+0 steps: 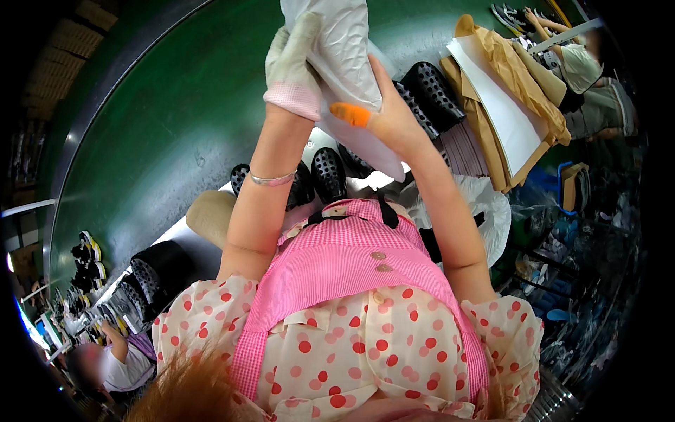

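Note:
My left hand [294, 67], in a white glove with a pink cuff, grips the left side of a crumpled white paper bundle [343, 49]. Bare except for an orange cover on the thumb, my right hand [390, 116] holds the same bundle from the right. Its fingers are partly hidden behind the paper, and I cannot tell whether anything is wrapped inside. A loose sheet hangs below toward my apron. Black, dotted, shoe-like pieces [328, 172] stand in a row beneath my forearms, and larger ones [432, 95] are right of my right hand.
A green work surface [176, 141] spreads ahead. Brown paper [492, 70] and white sheets [492, 116] are stacked at the right. A clear plastic bag [492, 211] lies by my right elbow. Black shoes [88, 260] sit at left. Co-workers [130, 362] are at lower left and upper right.

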Demonstrator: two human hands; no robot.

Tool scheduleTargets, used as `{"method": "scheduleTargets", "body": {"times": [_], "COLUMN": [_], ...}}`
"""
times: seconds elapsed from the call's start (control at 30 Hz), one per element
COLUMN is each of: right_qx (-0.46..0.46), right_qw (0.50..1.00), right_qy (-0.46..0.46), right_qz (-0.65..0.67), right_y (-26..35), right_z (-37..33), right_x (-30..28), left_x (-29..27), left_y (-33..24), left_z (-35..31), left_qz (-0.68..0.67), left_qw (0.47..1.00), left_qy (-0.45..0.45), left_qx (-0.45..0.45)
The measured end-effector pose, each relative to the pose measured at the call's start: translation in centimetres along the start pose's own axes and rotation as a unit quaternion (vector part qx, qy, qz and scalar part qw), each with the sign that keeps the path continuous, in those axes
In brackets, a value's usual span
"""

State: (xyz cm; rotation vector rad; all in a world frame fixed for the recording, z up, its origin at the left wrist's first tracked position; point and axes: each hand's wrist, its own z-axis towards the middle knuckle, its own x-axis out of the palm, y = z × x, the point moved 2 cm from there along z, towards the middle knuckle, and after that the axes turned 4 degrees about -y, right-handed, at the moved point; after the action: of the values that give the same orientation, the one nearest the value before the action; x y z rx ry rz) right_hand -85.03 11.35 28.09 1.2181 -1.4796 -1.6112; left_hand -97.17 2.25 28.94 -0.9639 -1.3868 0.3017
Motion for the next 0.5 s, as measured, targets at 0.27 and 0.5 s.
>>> {"method": "scheduleTargets", "body": {"times": [0.27,0.5], "right_qx": [0.014,-0.407], "right_qw": [0.996,0.88], "right_qy": [0.075,-0.061], "right_qz": [-0.035,-0.235], "right_y": [-0.3,7.5], "right_z": [-2.9,-2.5], "right_x": [-1.9,-2.1], "left_x": [-2.3,-1.0], "left_y": [-0.5,-0.2], "left_z": [1.3,-2.5], "left_qz": [-0.104,0.011], "left_qw": [0.992,0.992], "left_qy": [0.073,0.115], "left_qx": [-0.001,-0.044]}}
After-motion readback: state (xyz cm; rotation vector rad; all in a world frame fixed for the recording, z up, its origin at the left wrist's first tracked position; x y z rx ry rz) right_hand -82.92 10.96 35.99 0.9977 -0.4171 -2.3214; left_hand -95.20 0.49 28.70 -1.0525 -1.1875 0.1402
